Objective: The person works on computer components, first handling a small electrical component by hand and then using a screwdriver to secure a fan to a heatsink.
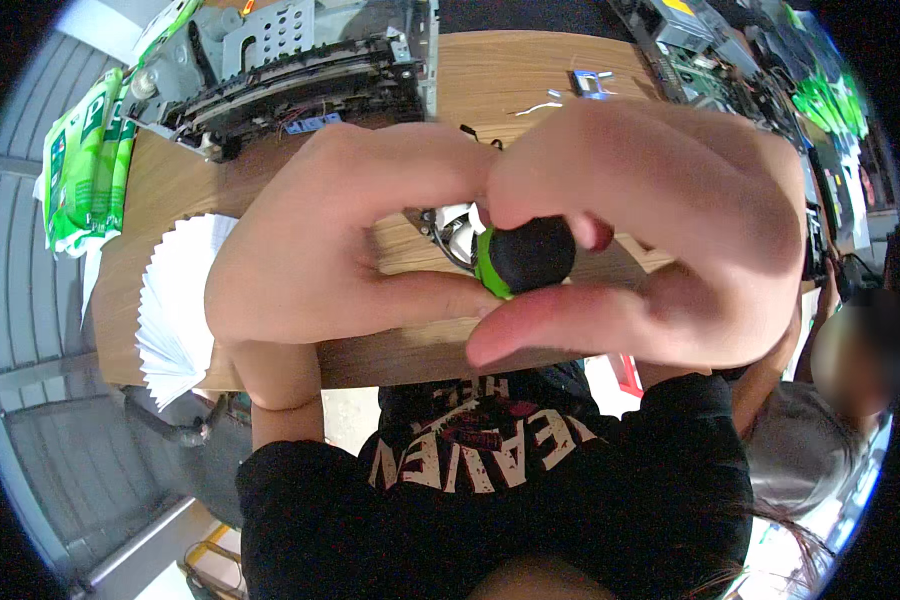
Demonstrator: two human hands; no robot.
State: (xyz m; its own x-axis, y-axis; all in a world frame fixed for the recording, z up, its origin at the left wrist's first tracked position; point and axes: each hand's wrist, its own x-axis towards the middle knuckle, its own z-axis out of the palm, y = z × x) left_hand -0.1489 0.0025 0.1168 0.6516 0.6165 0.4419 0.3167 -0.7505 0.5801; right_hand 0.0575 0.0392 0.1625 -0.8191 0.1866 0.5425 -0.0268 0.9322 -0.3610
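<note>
Both my hands are raised over the wooden table, close together. Between them is a small round object with a black end and a green band (pixel 532 255), seen nearly end-on; its kind cannot be made out. My left hand (pixel 300 240) curves round from the left, with its thumb and finger tips at the green side. From the right, my right hand (pixel 680 210) closes about the black end, thumb below and bent fingers above. Just behind the object, a white part with a dark cable (pixel 457 235) shows in the gap between my hands.
An opened machine with a metal frame (pixel 310 85) stands at the far left of the table (pixel 510 70). Green packages (pixel 85 180) and fanned white paper (pixel 175 310) are at the left. A small blue part (pixel 590 82) lies far back; electronics (pixel 695 75) and another person (pixel 810 450) are at the right.
</note>
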